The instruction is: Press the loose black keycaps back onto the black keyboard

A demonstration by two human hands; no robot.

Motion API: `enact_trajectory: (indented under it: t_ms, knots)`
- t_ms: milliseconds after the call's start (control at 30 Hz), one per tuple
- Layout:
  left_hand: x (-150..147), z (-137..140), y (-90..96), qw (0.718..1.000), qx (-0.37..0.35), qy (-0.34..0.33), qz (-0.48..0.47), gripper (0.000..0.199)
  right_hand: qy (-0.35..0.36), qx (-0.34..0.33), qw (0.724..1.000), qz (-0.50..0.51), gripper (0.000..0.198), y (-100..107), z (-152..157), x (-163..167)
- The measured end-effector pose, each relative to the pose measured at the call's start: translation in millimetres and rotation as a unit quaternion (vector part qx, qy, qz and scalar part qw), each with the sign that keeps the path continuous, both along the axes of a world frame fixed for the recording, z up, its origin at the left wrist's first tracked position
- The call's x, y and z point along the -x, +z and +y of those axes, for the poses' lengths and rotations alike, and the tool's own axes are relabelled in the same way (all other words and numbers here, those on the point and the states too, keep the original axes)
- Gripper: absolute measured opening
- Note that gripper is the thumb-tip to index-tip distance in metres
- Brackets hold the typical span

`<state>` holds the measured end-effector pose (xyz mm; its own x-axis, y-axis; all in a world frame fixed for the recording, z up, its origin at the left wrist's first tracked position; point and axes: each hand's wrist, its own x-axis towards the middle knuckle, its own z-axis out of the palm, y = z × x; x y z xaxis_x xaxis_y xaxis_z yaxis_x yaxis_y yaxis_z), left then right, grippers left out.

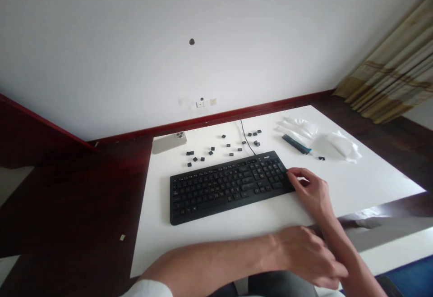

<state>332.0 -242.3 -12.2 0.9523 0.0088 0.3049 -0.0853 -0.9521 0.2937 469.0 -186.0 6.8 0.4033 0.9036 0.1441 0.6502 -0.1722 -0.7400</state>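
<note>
A black keyboard lies slightly askew on the white table, dark keycaps in most of it and lighter spots in its middle keys. At its right edge, my right hand has thumb and forefinger pinched together on the frame. Crossing in front of my body, my left hand is curled up against my right forearm; its fingertips are hidden, so what they hold, if anything, does not show. Several loose black keycaps lie scattered behind the keyboard, with more keycaps close to its cable.
A phone rests face down at the table's back left. Toward the right are crumpled clear plastic, a dark blue narrow packet and a small black piece. The white table stands near a wall with sockets.
</note>
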Motion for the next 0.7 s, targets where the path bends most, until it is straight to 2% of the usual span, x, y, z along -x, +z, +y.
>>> enact_trajectory:
  t_ms: [67, 133, 200, 267, 333, 367, 400, 467, 567, 633, 667, 700]
  knots:
    - [7.5, 7.2, 8.8, 0.986, 0.143, 0.074, -0.039, 0.023, -0.014, -0.011, 1.000, 0.022, 0.031, 0.4, 10.7, -3.4]
    - [18.0, 22.0, 21.1, 0.959, 0.239, 0.138, -0.063, 0.025, -0.024, -0.011, 0.999, 0.033, 0.030, 0.8, 28.3, -8.0]
    - [37.1, 51.8, 38.0, 0.945, 0.268, 0.163, -0.097, 0.023, -0.020, -0.008, 0.999, 0.036, 0.027, 1.0, 50.2, -12.6]
    - [71.9, 97.1, 57.0, 0.931, 0.263, 0.214, -0.137, 0.025, -0.010, -0.007, 0.999, 0.042, 0.026, 1.1, 72.4, -16.0]
    - [125.3, 149.5, 73.4, 0.891, 0.246, 0.320, -0.208, 0.032, 0.003, -0.006, 0.999, 0.035, 0.024, 1.1, 92.5, -18.4]
    - [157.8, 174.4, 79.1, 0.853, 0.220, 0.388, -0.271, 0.033, 0.013, -0.005, 0.999, 0.035, 0.022, 1.2, 101.7, -19.3]
    - [192.6, 196.3, 82.5, 0.795, 0.183, 0.472, -0.333, 0.031, 0.023, -0.008, 0.999, 0.040, 0.021, 1.4, 110.8, -20.3]
    - [262.5, 228.0, 82.2, 0.655, 0.104, 0.617, -0.423, 0.021, 0.041, -0.017, 0.997, 0.063, 0.020, 2.1, 129.2, -22.3]
    - [345.5, 245.3, 68.7, 0.476, 0.046, 0.775, -0.413, 0.017, 0.041, -0.033, 0.996, 0.078, 0.021, 3.5, 158.7, -24.7]
    - [376.8, 245.8, 57.4, 0.380, 0.073, 0.847, -0.363, 0.018, 0.016, -0.056, 0.996, 0.070, 0.024, 3.8, 176.7, -24.6]
    - [385.5, 245.4, 52.5, 0.349, 0.117, 0.863, -0.346, 0.020, 0.007, -0.065, 0.996, 0.064, 0.026, 3.6, 183.9, -24.0]
    - [390.5, 245.2, 48.6, 0.322, 0.193, 0.863, -0.339, 0.024, 0.004, -0.072, 0.996, 0.057, 0.028, 3.1, 189.4, -23.2]
